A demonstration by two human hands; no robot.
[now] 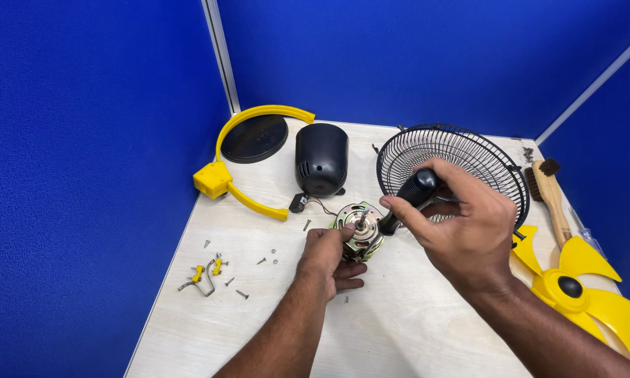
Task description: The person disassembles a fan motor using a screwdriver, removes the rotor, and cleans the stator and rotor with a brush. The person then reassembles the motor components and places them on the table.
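Note:
A round fan motor [357, 225] with a metal shaft and copper windings lies near the table's middle. My left hand [329, 256] grips it from below and the near side. My right hand [456, 215] holds a black-handled screwdriver [411, 196], tilted down to the left, with its tip at the motor's right edge. A red and black wire runs from the motor to a small black part [299, 203].
A black motor cover [321, 159], a black wire fan guard [462, 157], a yellow bracket [222, 176] with a black disc [255, 138], a yellow fan blade [586, 285], a wooden brush [551, 192], loose screws [241, 294] and small yellow clips [204, 271] lie around. Blue partition walls enclose the table.

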